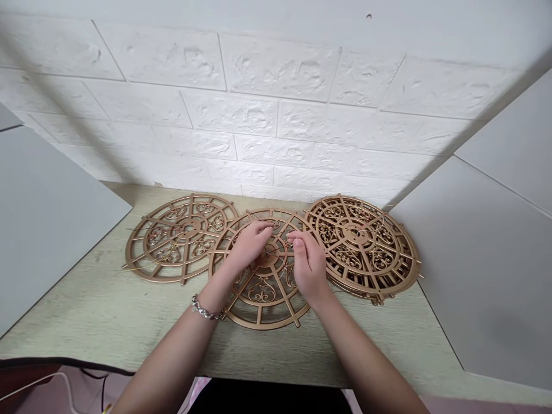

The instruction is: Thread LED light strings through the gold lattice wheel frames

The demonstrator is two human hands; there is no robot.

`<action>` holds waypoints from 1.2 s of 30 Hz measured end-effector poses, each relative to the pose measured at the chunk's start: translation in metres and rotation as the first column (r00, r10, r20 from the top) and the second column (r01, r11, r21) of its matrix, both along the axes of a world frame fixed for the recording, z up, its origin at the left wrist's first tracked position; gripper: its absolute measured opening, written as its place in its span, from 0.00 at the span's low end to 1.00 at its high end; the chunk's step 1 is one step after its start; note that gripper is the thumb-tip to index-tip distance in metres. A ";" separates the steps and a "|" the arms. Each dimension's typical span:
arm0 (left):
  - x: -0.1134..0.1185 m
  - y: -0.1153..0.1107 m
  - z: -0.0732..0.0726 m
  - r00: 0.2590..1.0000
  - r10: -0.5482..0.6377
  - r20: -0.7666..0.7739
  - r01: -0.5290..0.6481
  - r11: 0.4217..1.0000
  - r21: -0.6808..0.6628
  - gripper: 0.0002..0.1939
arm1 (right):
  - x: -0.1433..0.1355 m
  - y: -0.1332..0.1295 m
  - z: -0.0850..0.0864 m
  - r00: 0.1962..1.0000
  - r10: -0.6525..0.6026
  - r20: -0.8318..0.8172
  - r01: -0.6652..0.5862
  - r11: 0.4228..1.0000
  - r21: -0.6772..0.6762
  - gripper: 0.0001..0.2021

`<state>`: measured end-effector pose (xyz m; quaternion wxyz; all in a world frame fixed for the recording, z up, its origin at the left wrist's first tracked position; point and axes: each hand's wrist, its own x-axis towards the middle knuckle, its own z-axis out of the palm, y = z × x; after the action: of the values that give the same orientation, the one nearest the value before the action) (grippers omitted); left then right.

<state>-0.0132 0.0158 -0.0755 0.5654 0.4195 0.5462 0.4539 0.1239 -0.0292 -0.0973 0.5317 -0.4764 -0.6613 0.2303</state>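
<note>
A round gold openwork frame (259,321) with spokes and scrolled ornaments lies flat in front of me. Over its centre is my left hand (252,244), wearing a chain bracelet (206,310) at the wrist; the thumb and fingers are drawn together. Facing it from the right is my right hand (309,263), its thumb and forefinger pinched. A thin wire (280,256) loops across the frame's hub between both hands. Whether the fingertips grip that wire is too small to make out.
To the left lies another gold openwork frame (183,270) with thin wires on it. A stack of similar frames (375,282) stands at the right. White brick-pattern wall (254,118) rises behind the table (86,310), with grey panels (487,276) on both sides. A white cable (66,379) hangs lower left.
</note>
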 end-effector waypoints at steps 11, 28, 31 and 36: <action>-0.004 0.003 -0.009 0.905 -0.039 -0.424 0.141 0.967 0.214 0.07 | -0.002 -0.001 0.004 0.998 0.030 0.054 -0.027 0.998 -0.056 0.15; -0.001 -0.005 -0.005 0.488 -0.171 -0.856 0.425 0.903 0.061 0.20 | -0.004 -0.001 0.002 0.993 0.073 0.088 -0.070 0.997 -0.039 0.14; 0.001 -0.007 -0.006 0.473 -0.175 -0.863 0.422 0.905 0.048 0.21 | -0.004 -0.001 0.002 0.992 0.086 0.094 -0.083 0.996 -0.034 0.15; 0.005 -0.008 -0.011 0.436 -0.156 -0.886 0.400 0.916 0.036 0.20 | -0.004 -0.001 0.002 0.988 0.110 0.107 -0.106 0.993 -0.044 0.14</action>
<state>-0.0078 0.0074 -0.0866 0.2234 0.7398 0.6187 0.1415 0.1198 -0.0306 -0.0952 0.4725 -0.4618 -0.7095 0.2450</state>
